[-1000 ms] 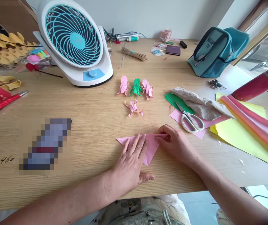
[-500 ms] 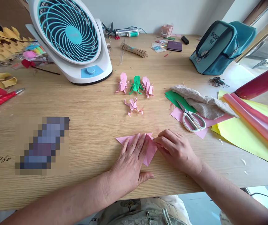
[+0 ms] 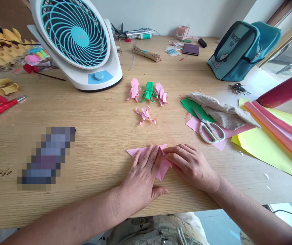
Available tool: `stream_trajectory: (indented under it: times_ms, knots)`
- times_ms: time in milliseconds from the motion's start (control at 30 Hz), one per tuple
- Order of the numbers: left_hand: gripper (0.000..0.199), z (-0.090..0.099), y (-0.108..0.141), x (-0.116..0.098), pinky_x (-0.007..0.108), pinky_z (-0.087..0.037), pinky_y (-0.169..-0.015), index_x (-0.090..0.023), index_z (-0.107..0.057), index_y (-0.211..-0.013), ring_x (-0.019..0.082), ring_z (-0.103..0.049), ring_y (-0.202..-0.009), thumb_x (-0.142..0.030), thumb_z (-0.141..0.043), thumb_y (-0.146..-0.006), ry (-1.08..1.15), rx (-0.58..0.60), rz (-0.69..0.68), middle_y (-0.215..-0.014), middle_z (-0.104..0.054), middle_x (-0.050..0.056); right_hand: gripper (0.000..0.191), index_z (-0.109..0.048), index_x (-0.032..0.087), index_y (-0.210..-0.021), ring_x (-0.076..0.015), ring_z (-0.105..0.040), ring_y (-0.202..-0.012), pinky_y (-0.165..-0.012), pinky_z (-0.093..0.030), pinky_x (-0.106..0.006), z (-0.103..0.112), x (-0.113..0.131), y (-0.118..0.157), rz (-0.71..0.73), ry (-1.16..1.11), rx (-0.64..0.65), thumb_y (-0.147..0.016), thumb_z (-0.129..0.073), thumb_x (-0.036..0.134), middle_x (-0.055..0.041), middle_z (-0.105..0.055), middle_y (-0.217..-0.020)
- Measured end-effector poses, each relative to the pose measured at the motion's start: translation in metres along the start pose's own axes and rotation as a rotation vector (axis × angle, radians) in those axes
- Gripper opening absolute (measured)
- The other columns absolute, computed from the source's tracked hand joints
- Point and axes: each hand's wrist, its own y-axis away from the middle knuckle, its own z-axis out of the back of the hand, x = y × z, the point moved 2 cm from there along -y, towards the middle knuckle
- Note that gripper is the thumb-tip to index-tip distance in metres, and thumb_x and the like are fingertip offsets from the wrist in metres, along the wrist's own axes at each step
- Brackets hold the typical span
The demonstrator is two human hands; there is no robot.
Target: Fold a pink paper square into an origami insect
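A folded pink paper [image 3: 163,169] lies flat near the table's front edge, with one point to the left and one toward me. My left hand [image 3: 142,177] rests palm down on it, fingers extended and thumb out to the side. At the paper's right edge my right hand [image 3: 192,166] pinches a flap between fingertips and thumb. Beyond the hands stand small folded paper figures: a pink one [image 3: 134,89], a green one [image 3: 148,91], another pink one [image 3: 161,93], and a pink one [image 3: 145,115] in front of them.
White-handled scissors [image 3: 209,131] lie on pink and green sheets at right, beside a grey cloth [image 3: 224,110] and yellow paper [image 3: 268,146]. A fan [image 3: 79,37] stands back left, a blue bag [image 3: 238,51] back right. A pixelated dark object [image 3: 47,156] lies left.
My right hand has shifted slightly left over the paper, carrying the pinched flap inward. My left hand has stayed in place.
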Motion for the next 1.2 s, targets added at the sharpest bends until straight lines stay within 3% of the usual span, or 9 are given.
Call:
stream_trajectory:
  times_ms: [100, 233, 400, 667, 833, 900, 1033, 1200]
  knots:
    - [0.1, 0.001, 0.0, 0.0, 0.051, -0.017, -0.122, -0.008, -0.013, -0.158, 0.035, -0.01, -0.153, -0.075, -0.038, -0.088, 0.001, 0.0, 0.005, -0.165, -0.014, 0.016, 0.018, -0.063, 0.018, -0.093, -0.0181, -0.064, -0.081, -0.072, -0.049, -0.032, 0.0, -0.001, -0.001, -0.057, -0.048, -0.026, -0.097, -0.046, 0.013, -0.0088, -0.072, -0.095]
    - [0.099, 0.002, -0.001, 0.0, 0.052, -0.018, -0.121, -0.006, -0.019, -0.157, 0.036, -0.012, -0.152, -0.076, -0.035, -0.088, 0.014, 0.028, 0.004, -0.164, -0.017, 0.018, 0.01, -0.062, 0.02, -0.093, -0.0175, -0.064, -0.076, -0.07, -0.049, -0.03, 0.0, -0.008, -0.001, -0.34, -0.153, -0.093, -0.094, -0.053, 0.017, -0.0051, -0.07, -0.084]
    - [0.095, 0.004, -0.001, 0.004, 0.054, -0.017, -0.121, -0.008, -0.024, -0.156, 0.036, -0.012, -0.152, -0.076, -0.03, -0.089, 0.046, 0.036, -0.012, -0.164, -0.016, 0.019, 0.011, -0.061, 0.021, -0.098, -0.0185, -0.067, -0.079, -0.07, -0.05, -0.029, -0.006, -0.022, 0.001, -0.599, -0.251, -0.069, -0.088, -0.06, 0.019, -0.0039, -0.071, -0.09]
    - [0.091, 0.007, -0.001, 0.012, 0.058, -0.017, -0.118, -0.024, -0.024, -0.157, 0.039, -0.013, -0.151, -0.076, -0.043, -0.085, 0.108, 0.105, -0.086, -0.164, -0.015, 0.018, 0.009, -0.061, 0.02, -0.093, -0.0176, -0.064, -0.069, -0.064, -0.047, -0.028, -0.006, -0.025, 0.0, -0.639, -0.217, -0.057, -0.084, -0.059, 0.021, -0.0031, -0.071, -0.081]
    - [0.095, 0.013, -0.001, 0.015, 0.055, -0.019, -0.118, -0.013, -0.022, -0.157, 0.036, -0.014, -0.152, -0.078, -0.031, -0.087, 0.149, 0.085, -0.107, -0.163, -0.019, 0.019, 0.008, -0.061, 0.02, -0.092, -0.0176, -0.063, -0.069, -0.064, -0.046, -0.028, -0.006, -0.026, -0.001, -0.638, -0.211, -0.047, -0.085, -0.059, 0.021, -0.0032, -0.07, -0.081]
    - [0.083, 0.017, -0.003, 0.016, 0.051, -0.023, -0.117, -0.01, -0.024, -0.155, 0.032, -0.02, -0.151, -0.067, -0.028, -0.095, 0.177, 0.054, -0.087, -0.162, -0.026, 0.017, 0.007, -0.061, 0.02, -0.091, -0.0175, -0.063, -0.07, -0.064, -0.046, -0.028, -0.006, -0.027, -0.001, -0.634, -0.218, -0.053, -0.084, -0.059, 0.02, -0.0033, -0.07, -0.082]
    - [0.048, 0.02, -0.009, 0.017, 0.046, -0.033, -0.111, -0.014, -0.046, -0.143, 0.026, -0.034, -0.145, -0.04, -0.037, -0.103, 0.19, -0.009, -0.018, -0.155, -0.042, 0.011, 0.008, -0.061, 0.019, -0.091, -0.0172, -0.062, -0.069, -0.065, -0.046, -0.028, -0.005, -0.027, -0.001, -0.635, -0.244, -0.06, -0.084, -0.059, 0.02, -0.0035, -0.07, -0.083]
    - [0.037, 0.02, -0.013, 0.016, 0.044, -0.039, -0.104, -0.017, -0.056, -0.128, 0.026, -0.041, -0.141, -0.036, -0.056, -0.096, 0.173, -0.057, 0.005, -0.152, -0.047, 0.011, 0.013, -0.062, 0.019, -0.096, -0.0159, -0.061, -0.067, -0.063, -0.046, -0.027, -0.005, -0.028, 0.001, -0.697, -0.313, -0.083, -0.083, -0.06, 0.021, -0.0021, -0.07, -0.081]
